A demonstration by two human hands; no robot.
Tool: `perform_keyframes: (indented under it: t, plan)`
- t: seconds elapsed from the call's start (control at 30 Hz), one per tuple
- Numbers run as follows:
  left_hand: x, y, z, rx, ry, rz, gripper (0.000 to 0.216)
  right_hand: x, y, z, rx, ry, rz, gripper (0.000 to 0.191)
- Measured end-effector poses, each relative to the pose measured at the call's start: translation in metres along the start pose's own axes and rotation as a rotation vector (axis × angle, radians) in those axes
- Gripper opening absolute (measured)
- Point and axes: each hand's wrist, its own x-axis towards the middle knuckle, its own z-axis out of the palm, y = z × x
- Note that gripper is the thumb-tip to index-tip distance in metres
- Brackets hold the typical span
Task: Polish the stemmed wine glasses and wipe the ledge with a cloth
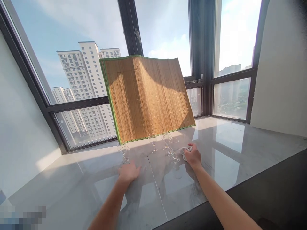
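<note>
My left hand is low over the grey tiled sill, its thumb held apart from the fingers. Just beyond its fingertips stand two clear stemmed glasses, one behind the other; whether the hand touches the nearer one I cannot tell. In my right hand is a crumpled white cloth, gripped near the sill surface. To the left of the cloth, several stemmed glasses are grouped close together. Another stemmed glass stands alone between the two groups. All the glasses are upright.
A folded bamboo mat with green edging leans against the window behind the glasses. The glossy tiled sill has a front edge on the right. Dark window frames and white walls enclose it. Sunlight reflects off the tiles.
</note>
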Motion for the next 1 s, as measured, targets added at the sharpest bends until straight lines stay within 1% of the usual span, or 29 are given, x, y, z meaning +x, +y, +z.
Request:
perform_keyframes:
  t: [0.1,0.23,0.33,0.4,0.53,0.73,0.87,0.93,1.0]
  plan:
    - [0.011,-0.016,0.002,0.004,-0.002,-0.029,0.055,0.001,0.001,0.001,-0.001,0.006,-0.006,0.04]
    - [0.024,-0.031,0.008,0.025,-0.016,-0.049,0.06,0.002,0.002,0.002,-0.006,0.008,-0.006,0.039]
    - [0.032,-0.04,0.012,0.03,-0.032,-0.036,0.062,0.002,0.003,0.002,-0.015,0.005,-0.01,0.037]
    - [0.035,-0.044,0.013,0.041,-0.065,-0.019,0.063,0.002,0.004,0.002,-0.014,-0.012,-0.014,0.037]
    - [0.041,-0.046,0.018,0.051,-0.11,-0.019,0.066,0.003,0.005,0.002,-0.01,-0.038,-0.013,0.038]
    - [0.052,-0.046,0.033,0.03,-0.027,0.013,0.068,0.003,0.006,0.003,-0.008,-0.023,-0.033,0.036]
    - [0.06,-0.044,0.036,0.04,0.027,0.053,0.067,0.003,0.005,0.003,-0.035,-0.018,-0.04,0.034]
    - [0.06,-0.042,0.035,0.04,0.041,0.039,0.069,0.004,0.006,0.003,-0.042,-0.02,-0.046,0.033]
    - [0.056,-0.039,0.032,0.032,0.011,-0.017,0.075,0.004,0.007,0.003,-0.044,-0.021,-0.05,0.032]
